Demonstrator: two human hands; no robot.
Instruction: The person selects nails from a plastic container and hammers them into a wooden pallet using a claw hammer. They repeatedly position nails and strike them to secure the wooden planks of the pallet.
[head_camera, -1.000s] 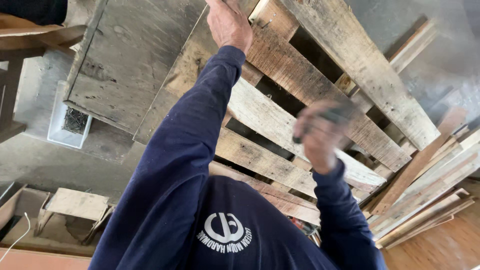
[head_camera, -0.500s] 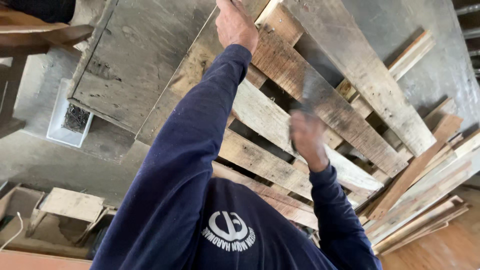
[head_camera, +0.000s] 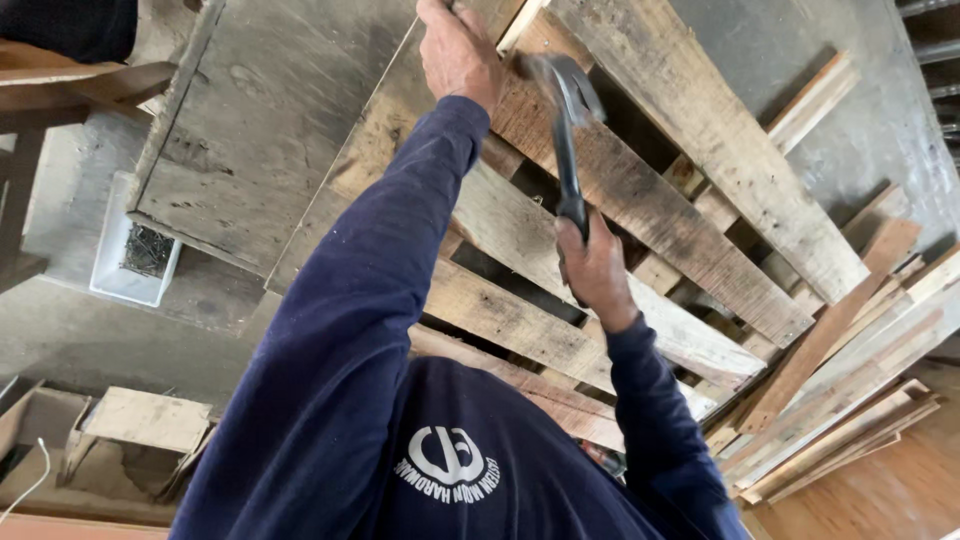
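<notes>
My left hand (head_camera: 458, 52) reaches far out in a navy sleeve and rests on the top end of a weathered pallet slat (head_camera: 650, 210). Its fingertips run past the frame's top edge, so what they pinch is hidden. My right hand (head_camera: 596, 268) is closed around the dark handle of a claw hammer (head_camera: 566, 150). The hammer's head is raised just right of my left hand, over the same slat. The wooden pallet (head_camera: 520, 320) lies flat under both arms.
A grey plywood sheet (head_camera: 260, 130) lies left of the pallet. A white tray of nails (head_camera: 135, 255) sits on the concrete floor beside it. Loose planks (head_camera: 850, 400) are piled at the right. Wooden scraps and a box (head_camera: 140, 420) lie at lower left.
My right hand has swung the hammer from low beside my body up and forward, so its head is now close to my left hand. My left hand stayed on the slat.
</notes>
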